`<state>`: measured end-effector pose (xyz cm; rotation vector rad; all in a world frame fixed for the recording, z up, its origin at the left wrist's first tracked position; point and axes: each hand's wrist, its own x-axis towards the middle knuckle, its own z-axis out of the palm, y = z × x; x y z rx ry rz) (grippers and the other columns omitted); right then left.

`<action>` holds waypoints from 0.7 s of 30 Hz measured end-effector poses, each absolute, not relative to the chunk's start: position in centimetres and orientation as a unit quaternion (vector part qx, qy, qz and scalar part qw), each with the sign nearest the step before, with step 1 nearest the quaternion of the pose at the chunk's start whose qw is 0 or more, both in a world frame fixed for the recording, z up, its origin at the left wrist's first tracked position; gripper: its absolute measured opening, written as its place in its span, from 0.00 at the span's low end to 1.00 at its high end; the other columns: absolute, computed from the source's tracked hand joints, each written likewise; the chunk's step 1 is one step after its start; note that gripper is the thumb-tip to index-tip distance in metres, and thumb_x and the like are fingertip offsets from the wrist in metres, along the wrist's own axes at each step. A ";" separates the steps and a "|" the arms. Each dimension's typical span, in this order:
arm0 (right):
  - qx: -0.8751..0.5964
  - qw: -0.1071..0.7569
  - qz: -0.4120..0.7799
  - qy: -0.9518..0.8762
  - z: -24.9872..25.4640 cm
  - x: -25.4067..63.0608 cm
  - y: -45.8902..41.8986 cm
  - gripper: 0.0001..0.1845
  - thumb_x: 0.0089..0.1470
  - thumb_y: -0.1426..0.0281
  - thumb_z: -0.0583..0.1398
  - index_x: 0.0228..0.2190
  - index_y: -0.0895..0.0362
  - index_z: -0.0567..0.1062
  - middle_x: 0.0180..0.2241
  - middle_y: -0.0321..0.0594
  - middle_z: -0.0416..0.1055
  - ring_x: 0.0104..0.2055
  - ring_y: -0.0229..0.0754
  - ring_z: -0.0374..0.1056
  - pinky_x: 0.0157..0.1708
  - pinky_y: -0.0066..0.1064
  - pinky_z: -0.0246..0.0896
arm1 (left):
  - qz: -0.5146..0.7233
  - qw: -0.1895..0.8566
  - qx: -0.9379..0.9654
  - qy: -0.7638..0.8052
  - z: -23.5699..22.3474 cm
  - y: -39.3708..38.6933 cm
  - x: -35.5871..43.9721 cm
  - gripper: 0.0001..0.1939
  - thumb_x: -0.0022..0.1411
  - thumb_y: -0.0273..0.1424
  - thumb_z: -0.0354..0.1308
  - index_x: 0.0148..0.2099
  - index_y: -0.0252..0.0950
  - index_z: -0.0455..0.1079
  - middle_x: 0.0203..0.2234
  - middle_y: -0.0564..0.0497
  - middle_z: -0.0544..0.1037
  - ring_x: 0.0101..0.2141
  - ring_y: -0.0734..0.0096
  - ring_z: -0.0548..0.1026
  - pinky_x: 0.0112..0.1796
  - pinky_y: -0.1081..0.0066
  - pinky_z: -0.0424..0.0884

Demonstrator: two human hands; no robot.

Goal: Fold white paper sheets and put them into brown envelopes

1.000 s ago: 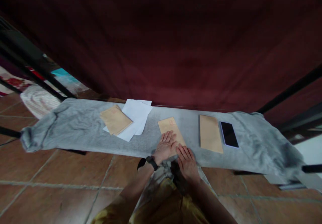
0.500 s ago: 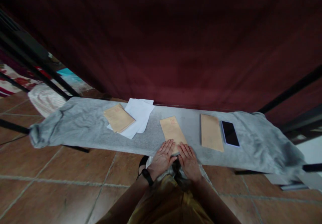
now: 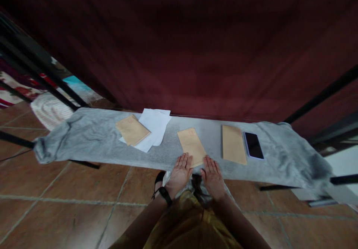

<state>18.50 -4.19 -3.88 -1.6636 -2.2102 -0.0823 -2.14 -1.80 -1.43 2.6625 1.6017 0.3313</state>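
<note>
A tan paper envelope point(image 3: 192, 144) with a small red print at its far end lies in front of me on a grey cloth point(image 3: 103, 141). My left hand point(image 3: 180, 170) rests flat at its near left corner, fingers stretched out. On the near right edge lies my right hand point(image 3: 212, 170), likewise flat, its fingertips at the paper's side. Neither hand grips anything. To the right is another tan envelope or small stack point(image 3: 234, 145), and beside that a phone point(image 3: 254, 145) with a dark screen.
Left of the middle, several tan envelopes point(image 3: 132, 129) partly cover some white sheets point(image 3: 156, 126). A dark red curtain point(image 3: 195, 55) hangs behind the narrow cloth-covered surface. Black metal bars point(image 3: 321, 96) stand at both ends. Brown floor tiles point(image 3: 72, 215) lie below.
My hands have slid apart toward the envelope's two sides, uncovering its near end. The envelope itself stays about where it was.
</note>
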 end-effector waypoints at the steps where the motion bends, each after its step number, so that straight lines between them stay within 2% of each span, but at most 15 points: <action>1: -0.591 0.187 -0.029 -0.784 -3.8 18.5 -4.2 0.32 0.70 0.65 0.48 0.70 0.63 0.53 0.69 0.54 0.56 0.70 0.53 0.54 0.68 0.50 0.47 | 0.098 0.010 0.853 0.512 -1.3 -1.8 -2.1 0.29 0.73 0.33 0.46 0.73 0.34 0.52 0.70 0.34 0.57 0.70 0.52 0.55 0.66 0.49 0.57; 4: -0.592 0.191 -0.032 -0.782 -3.7 18.3 -4.2 0.31 0.70 0.64 0.47 0.69 0.64 0.54 0.69 0.56 0.57 0.69 0.54 0.55 0.68 0.51 0.47 | 0.072 0.021 0.858 0.509 -1.0 -1.7 -1.8 0.29 0.72 0.31 0.48 0.72 0.37 0.53 0.70 0.34 0.56 0.70 0.49 0.55 0.66 0.45 0.55; 9: -0.595 0.187 -0.028 -0.781 -3.6 18.1 -4.2 0.31 0.70 0.64 0.47 0.69 0.65 0.56 0.69 0.57 0.56 0.69 0.56 0.55 0.67 0.52 0.47 | 0.028 0.031 0.867 0.496 -0.1 -1.3 -1.4 0.27 0.70 0.25 0.48 0.70 0.32 0.58 0.68 0.30 0.60 0.69 0.46 0.57 0.66 0.44 0.56; 14: -0.594 0.180 -0.018 -0.784 -3.7 18.2 -4.1 0.32 0.69 0.65 0.48 0.69 0.66 0.55 0.69 0.60 0.54 0.69 0.58 0.55 0.67 0.54 0.47 | 0.022 0.017 0.876 0.481 0.4 -1.2 -1.4 0.30 0.65 0.18 0.45 0.69 0.32 0.58 0.67 0.30 0.63 0.68 0.50 0.60 0.64 0.44 0.59; 21: -0.599 0.180 -0.023 -0.780 -2.9 17.9 -3.8 0.29 0.69 0.65 0.50 0.65 0.68 0.62 0.67 0.61 0.59 0.68 0.58 0.56 0.67 0.53 0.47 | -0.024 -0.017 0.879 0.475 0.5 -0.8 -1.1 0.28 0.66 0.17 0.43 0.67 0.29 0.60 0.64 0.29 0.66 0.65 0.50 0.65 0.62 0.46 0.63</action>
